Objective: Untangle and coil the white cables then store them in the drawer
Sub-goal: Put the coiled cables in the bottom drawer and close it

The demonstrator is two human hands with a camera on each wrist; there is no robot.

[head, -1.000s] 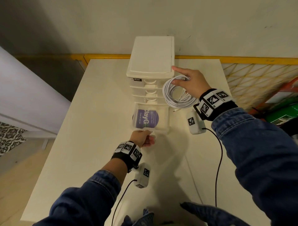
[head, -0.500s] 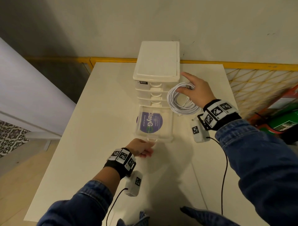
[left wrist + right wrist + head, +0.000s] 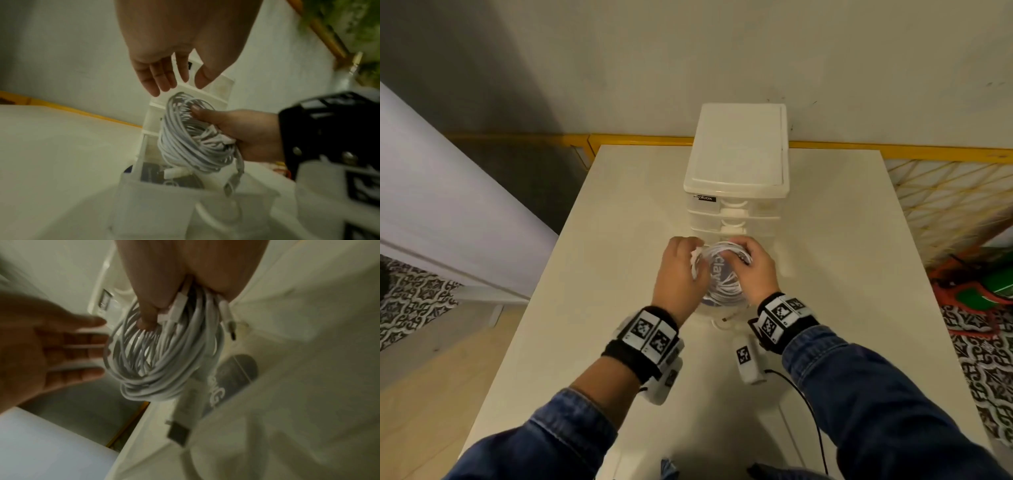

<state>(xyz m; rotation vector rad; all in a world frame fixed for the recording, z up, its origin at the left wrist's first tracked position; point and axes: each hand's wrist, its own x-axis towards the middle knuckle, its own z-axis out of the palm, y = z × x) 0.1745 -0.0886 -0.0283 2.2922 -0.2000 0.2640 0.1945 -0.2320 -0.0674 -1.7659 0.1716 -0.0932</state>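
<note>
From the head view, the coiled white cables [image 3: 723,274] sit between both hands, directly above the open bottom drawer [image 3: 722,323] of the white drawer unit [image 3: 736,178] on the table [image 3: 585,308]. The right hand [image 3: 753,270] grips the right side of the coil with curled fingers; the left hand [image 3: 679,270] is at the coil's left side, and this view does not settle whether it grasps.

In the left wrist view, the left hand [image 3: 164,71] shows loose, straight fingers above the coil [image 3: 191,138], apart from it and holding nothing. The right hand [image 3: 242,134] comes in from the right, thumb pressed on the loops, a plug end [image 3: 230,186] dangling over the drawer [image 3: 185,203].

In the right wrist view, the right hand [image 3: 164,288] pinches the top of the coil [image 3: 162,356] with connectors trapped under its fingers. The left hand [image 3: 51,350], flat and released, lies just left of the loops, fingertips at their edge. A purple-labelled pack [image 3: 232,382] lies in the drawer below.
</note>
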